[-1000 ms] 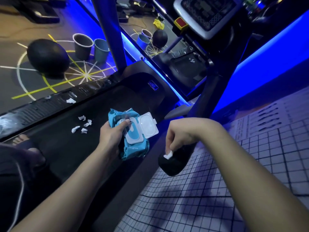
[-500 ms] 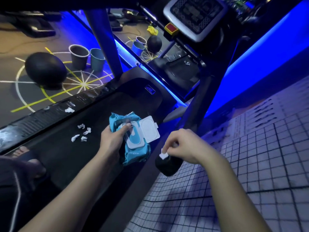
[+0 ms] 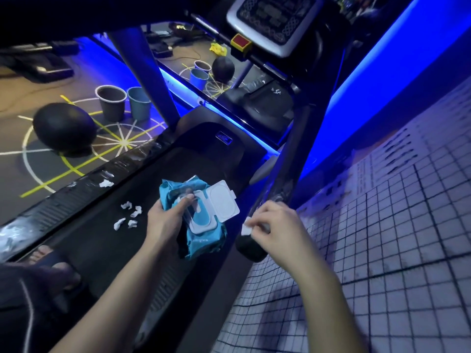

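Note:
My left hand grips a teal pack of wet wipes over the treadmill belt; its white flip lid stands open and my thumb lies on the opening. My right hand pinches a small white scrap of wipe just right of the pack, above the black end of the treadmill's handrail. Several crumpled white paper bits lie on the belt left of my left hand, and one more paper bit sits on the side rail.
The treadmill's console and uprights rise ahead. A mirror with blue light strips lines the wall. On the floor at left are a black ball and two buckets. White tiled surface at right. My sandalled foot stands on the belt.
My right hand has moved left and up off the handrail end towards the pack, still pinching the white scrap. The left hand and pack keep the same grip.

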Action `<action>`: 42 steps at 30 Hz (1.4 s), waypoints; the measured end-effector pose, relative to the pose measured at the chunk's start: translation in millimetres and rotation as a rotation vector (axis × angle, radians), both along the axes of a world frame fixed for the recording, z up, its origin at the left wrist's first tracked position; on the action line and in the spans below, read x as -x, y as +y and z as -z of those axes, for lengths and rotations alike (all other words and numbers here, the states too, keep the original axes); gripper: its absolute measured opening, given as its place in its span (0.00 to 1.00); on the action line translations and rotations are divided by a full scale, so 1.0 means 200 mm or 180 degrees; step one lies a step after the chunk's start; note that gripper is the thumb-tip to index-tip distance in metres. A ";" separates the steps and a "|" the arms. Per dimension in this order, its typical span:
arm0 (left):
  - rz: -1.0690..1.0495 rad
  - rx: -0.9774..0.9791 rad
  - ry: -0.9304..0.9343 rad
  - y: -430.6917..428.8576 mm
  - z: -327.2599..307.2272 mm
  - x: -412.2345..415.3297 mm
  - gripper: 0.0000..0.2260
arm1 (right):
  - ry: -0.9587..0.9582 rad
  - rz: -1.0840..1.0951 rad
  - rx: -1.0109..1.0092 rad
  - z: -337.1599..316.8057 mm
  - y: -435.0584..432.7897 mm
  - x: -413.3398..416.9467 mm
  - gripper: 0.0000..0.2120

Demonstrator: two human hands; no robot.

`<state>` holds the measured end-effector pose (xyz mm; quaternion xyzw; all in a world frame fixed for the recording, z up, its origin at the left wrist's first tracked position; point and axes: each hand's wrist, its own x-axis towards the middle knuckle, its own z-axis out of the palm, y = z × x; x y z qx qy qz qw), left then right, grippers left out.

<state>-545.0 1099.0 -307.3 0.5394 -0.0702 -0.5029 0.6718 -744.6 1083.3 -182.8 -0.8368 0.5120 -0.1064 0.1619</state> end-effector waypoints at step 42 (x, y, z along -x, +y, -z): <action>0.0213 -0.0022 -0.0301 0.04 -0.07 0.02 0.04 | -0.0043 0.0225 -0.0275 -0.09 -0.10 0.19 0.10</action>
